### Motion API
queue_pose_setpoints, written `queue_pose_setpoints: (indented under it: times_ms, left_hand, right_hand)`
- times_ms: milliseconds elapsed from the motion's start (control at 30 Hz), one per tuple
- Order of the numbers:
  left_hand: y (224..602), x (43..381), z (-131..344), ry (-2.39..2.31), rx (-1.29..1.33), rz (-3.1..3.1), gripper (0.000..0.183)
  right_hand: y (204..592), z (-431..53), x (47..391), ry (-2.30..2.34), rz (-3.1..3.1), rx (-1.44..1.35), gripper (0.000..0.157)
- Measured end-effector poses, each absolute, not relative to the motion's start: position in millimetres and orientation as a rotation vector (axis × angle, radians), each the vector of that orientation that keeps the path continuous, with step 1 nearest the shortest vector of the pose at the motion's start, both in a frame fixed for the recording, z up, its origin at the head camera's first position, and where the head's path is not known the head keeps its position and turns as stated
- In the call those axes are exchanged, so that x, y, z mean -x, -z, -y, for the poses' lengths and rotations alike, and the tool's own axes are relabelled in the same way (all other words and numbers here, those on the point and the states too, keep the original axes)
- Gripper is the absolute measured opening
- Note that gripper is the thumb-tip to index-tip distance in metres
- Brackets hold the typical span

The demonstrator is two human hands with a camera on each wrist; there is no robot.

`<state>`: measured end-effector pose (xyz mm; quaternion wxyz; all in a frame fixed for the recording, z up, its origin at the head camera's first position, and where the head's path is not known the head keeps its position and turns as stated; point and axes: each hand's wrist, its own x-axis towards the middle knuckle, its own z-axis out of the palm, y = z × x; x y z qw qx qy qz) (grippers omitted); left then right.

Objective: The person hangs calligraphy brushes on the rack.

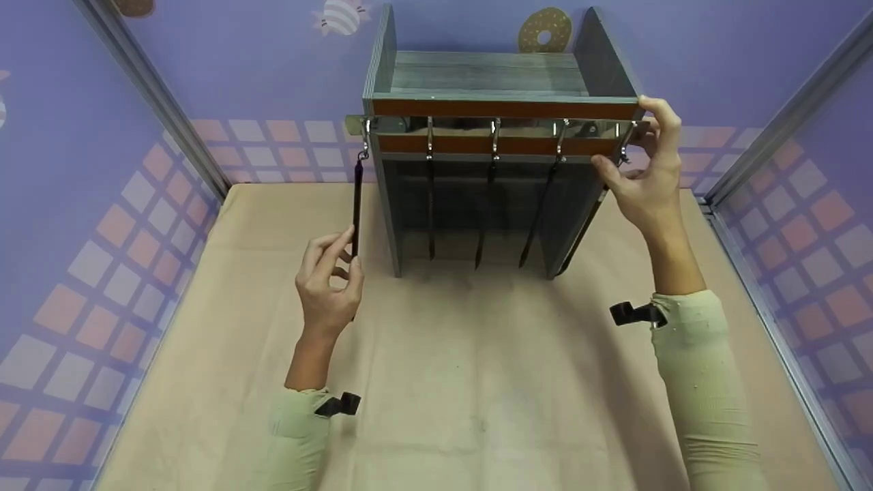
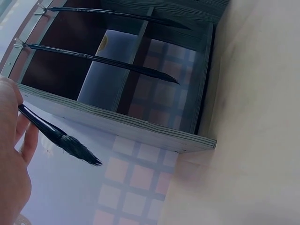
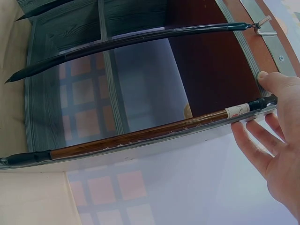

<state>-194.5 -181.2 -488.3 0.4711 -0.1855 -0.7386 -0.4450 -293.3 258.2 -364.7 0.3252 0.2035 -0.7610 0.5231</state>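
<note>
A grey wooden rack (image 1: pixel 390 218) stands upright against the back wall, with a metal hook rail (image 1: pixel 464 125) across its front. Between thumb and fingers, my left hand (image 1: pixel 326 283) pinches a dark calligraphy brush (image 1: pixel 358 194), whose top loop meets the leftmost hook. Its dark bristles show below the fingers in the left wrist view. My right hand (image 1: pixel 651 174) grips the rack's upper right edge, thumb in front and fingers around the side. Beside that hand hangs a brown-handled brush (image 3: pixel 154 136) with a white label. Several more brushes (image 3: pixel 136 42) hang from the middle hooks.
A beige cloth (image 1: pixel 436 395) covers the surface under the rack. Purple patterned panels (image 1: pixel 259 68) enclose the back and sides, with metal posts (image 1: pixel 157 95) at the corners. The rack has an upper shelf (image 1: pixel 487 71) between its side boards.
</note>
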Motion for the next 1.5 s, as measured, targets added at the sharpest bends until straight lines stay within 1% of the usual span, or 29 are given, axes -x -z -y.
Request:
queue_pose_setpoints:
  times_ms: [300, 867, 1233, 1500]
  left_hand:
    - [487.4, 196.7, 180.8, 1.090, 0.429, 1.841, 0.042]
    - [503.7, 203.4, 177.4, 1.134, 0.431, 1.889, 0.043]
    - [503.6, 221.3, 170.0, 1.261, 0.395, 1.994, 0.044]
    - [504.4, 238.5, 169.3, 1.288, 0.333, 2.056, 0.037]
  right_hand:
    - [364.5, -258.1, 293.2, -1.348, 1.990, -0.530, 0.079]
    - [363.0, -259.1, 293.3, -1.346, 1.966, -0.550, 0.079]
    - [363.6, -261.2, 292.3, -1.334, 1.960, -0.571, 0.079]
    - [363.8, -259.3, 291.1, -1.343, 1.987, -0.558, 0.078]
